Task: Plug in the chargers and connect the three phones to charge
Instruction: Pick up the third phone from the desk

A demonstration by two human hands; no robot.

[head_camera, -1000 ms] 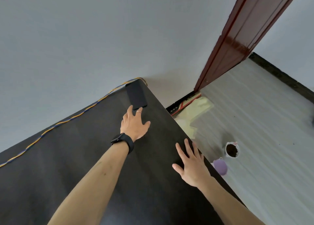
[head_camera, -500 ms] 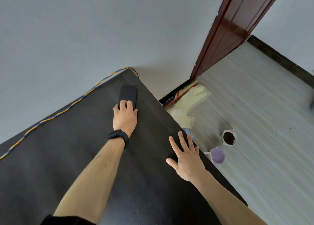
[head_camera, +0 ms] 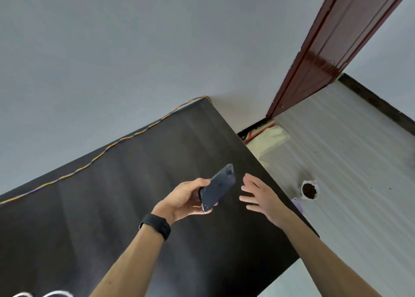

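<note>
My left hand [head_camera: 186,199] grips a dark phone [head_camera: 217,187] by its lower end and holds it lifted above the black table [head_camera: 107,207], back side up with the camera lens at the far end. Just right of the phone, my right hand [head_camera: 260,198] hovers with fingers spread and nothing in it, a small gap away from the phone. Loops of white cable [head_camera: 45,294] show at the bottom left edge. No other phone or charger plug is in view.
A yellow and blue twisted wire [head_camera: 107,149] runs along the table's far edge against the grey wall. On the floor to the right stand a white pot of soil [head_camera: 309,190] and a purple cup [head_camera: 297,204], with yellowish sheets [head_camera: 268,141] near the red door frame [head_camera: 332,47].
My left hand has picked the phone off the far table corner and drawn it back toward me, turned over. The right hand has lifted off the table edge toward the phone.
</note>
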